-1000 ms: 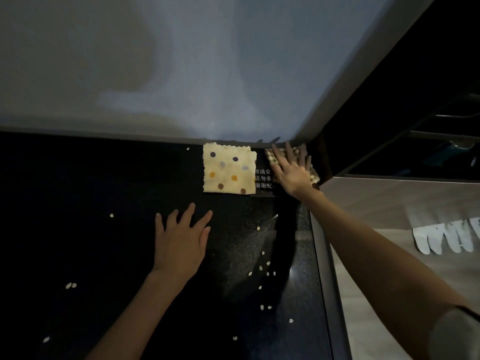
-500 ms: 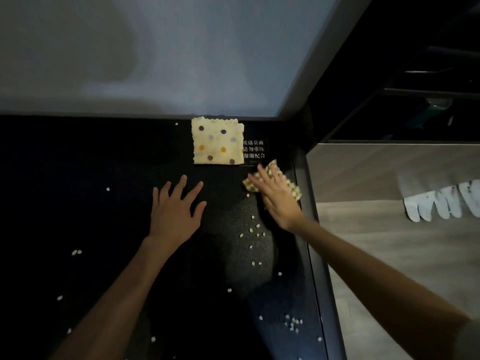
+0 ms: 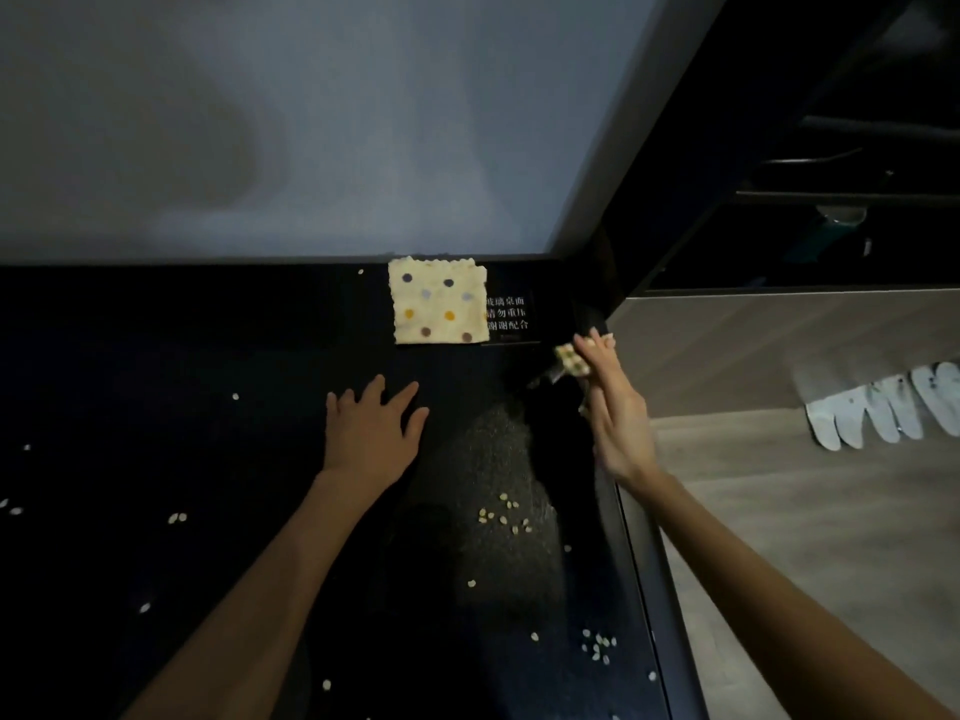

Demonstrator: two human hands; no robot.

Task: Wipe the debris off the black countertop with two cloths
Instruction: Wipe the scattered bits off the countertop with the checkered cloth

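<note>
A dimly lit room: a black speckled bench runs along a pale grey wall, and beyond its right edge is a wood-grain floor. A square cream polka-dot cloth lies flat at the back of the bench, its far edge against the wall and its sides square to it. A white-lettered label sits just right of this cloth. In front of the polka-dot cloth, the left hand rests palm down on the bench, fingers spread and pointing toward the wall. Right of the polka-dot cloth and nearer the camera, the right hand is raised edge-on over the bench's rim, fingers pressed together and pinching a bunched checked cloth that lies along them. Pale debris is scattered in front of the polka-dot cloth.
</note>
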